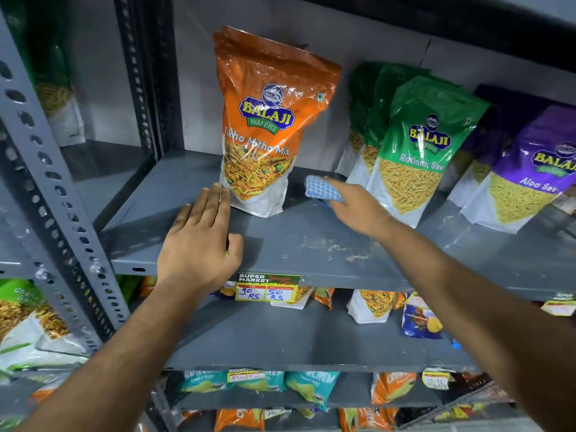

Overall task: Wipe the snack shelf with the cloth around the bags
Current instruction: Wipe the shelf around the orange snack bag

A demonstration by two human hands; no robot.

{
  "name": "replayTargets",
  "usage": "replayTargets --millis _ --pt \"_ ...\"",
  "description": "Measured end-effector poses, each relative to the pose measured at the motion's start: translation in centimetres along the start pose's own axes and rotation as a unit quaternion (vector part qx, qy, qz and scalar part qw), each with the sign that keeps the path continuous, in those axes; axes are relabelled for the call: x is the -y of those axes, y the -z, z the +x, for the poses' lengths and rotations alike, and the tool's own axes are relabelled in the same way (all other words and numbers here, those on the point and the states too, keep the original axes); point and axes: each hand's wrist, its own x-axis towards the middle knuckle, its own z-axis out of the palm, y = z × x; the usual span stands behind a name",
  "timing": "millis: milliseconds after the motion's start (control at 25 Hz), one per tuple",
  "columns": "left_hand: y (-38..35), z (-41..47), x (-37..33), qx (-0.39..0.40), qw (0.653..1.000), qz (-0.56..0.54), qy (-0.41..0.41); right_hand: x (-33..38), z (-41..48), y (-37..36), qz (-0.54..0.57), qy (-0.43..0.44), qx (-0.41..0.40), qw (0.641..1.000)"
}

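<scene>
- Cloth point(322, 191) bunched in our right hand point(358, 210), mid-shelf point(311, 244), between orange bag point(268, 126) and green bag point(417, 151), reaching the gap.
- Left hand point(199, 241) flat, empty, at front edge; fingertips touch orange bag, likely steadying it.

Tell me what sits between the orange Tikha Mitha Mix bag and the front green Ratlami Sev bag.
In the head view, the right hand holding a blue-and-white checked cloth fills the gap between the orange bag and green bag, over the grey metal shelf.

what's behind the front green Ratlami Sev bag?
Behind the front green bag, more green bags stand in a row toward the shelf's back wall. Their lower parts are covered, so the exact count is unclear.
</scene>
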Motion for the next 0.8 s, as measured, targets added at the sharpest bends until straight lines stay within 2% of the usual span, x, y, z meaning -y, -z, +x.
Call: replayTargets --millis 80,160,440,520,600,720,800 --pt "0.0 0.0 -0.1 0.002 1.0 -0.002 0.0 -0.7 1.7 -0.8 0.008 -0.051 0.041 0.998" --pt "0.0 0.0 -0.1 0.008 1.0 -0.002 0.003 -0.7 1.3 -2.1 0.007 -0.067 0.075 0.995" --pt "-0.1 -0.1 -0.1 0.003 1.0 -0.001 0.002 5.8 -7.9 -3.0 0.037 0.083 0.11 0.99" --pt "0.0 -0.2 0.0 0.005 1.0 0.0 0.001 6.5 -9.5 -3.4 0.049 0.093 0.113 0.988" --pt "0.0 -0.2 0.0 0.005 1.0 0.001 -0.002 6.3 -9.8 -2.2 0.078 0.04 0.031 0.996" --pt "-0.1 -0.1 0.0 0.009 1.0 -0.001 0.0 3.4 -10.3 2.3 0.111 -0.072 -0.185 0.974" --pt "-0.2 -0.1 0.0 0.008 1.0 0.001 0.003 -0.2 -11.4 4.4 0.068 -0.147 -0.225 0.961"
